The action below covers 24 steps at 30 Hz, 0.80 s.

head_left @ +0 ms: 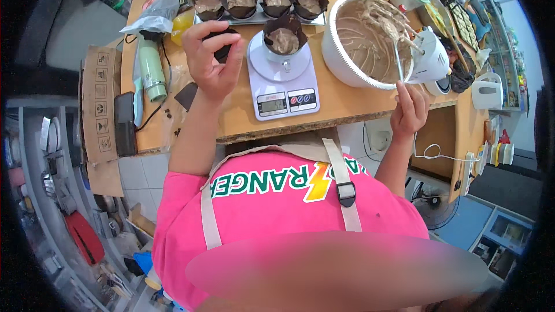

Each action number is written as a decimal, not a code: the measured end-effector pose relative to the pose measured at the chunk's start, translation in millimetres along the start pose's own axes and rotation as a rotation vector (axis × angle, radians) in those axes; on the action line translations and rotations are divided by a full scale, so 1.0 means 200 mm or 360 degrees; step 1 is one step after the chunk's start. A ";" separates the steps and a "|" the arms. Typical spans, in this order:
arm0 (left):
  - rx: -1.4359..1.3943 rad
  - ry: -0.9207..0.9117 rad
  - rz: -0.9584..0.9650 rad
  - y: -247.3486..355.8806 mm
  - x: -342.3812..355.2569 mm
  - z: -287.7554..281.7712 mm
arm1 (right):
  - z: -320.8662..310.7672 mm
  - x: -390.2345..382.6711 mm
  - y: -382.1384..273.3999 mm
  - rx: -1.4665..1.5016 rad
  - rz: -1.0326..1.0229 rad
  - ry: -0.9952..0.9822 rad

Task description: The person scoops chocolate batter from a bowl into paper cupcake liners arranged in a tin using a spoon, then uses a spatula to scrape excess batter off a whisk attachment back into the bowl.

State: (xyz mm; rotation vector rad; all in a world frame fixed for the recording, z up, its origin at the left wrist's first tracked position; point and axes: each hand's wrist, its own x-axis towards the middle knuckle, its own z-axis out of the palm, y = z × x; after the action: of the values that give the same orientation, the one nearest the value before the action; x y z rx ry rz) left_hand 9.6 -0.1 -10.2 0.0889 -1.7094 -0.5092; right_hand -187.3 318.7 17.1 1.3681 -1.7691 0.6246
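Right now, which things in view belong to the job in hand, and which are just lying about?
Seemingly in use:
- metal spoon
- white bowl
- hand mixer
- kitchen scale
- filled dark cups
- metal tray

Seemingly just lying about:
- green bottle
- cardboard
- flat black object
- fan

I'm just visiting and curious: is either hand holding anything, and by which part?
The right hand holds a slim, spoon-like utensil by the near end of its handle. The left hand holds nothing that I can see.
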 end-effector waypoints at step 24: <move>-0.0050 0.0035 -0.0038 -0.02 -0.01 0.00 | -0.06 0.05 0.09 0.0708 0.0717 0.0653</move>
State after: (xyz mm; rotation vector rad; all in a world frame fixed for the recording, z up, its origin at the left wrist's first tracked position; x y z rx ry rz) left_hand 9.1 -3.4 -13.3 0.0918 -1.6800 -0.5508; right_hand -202.6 328.1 32.6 1.0048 -1.6544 1.5026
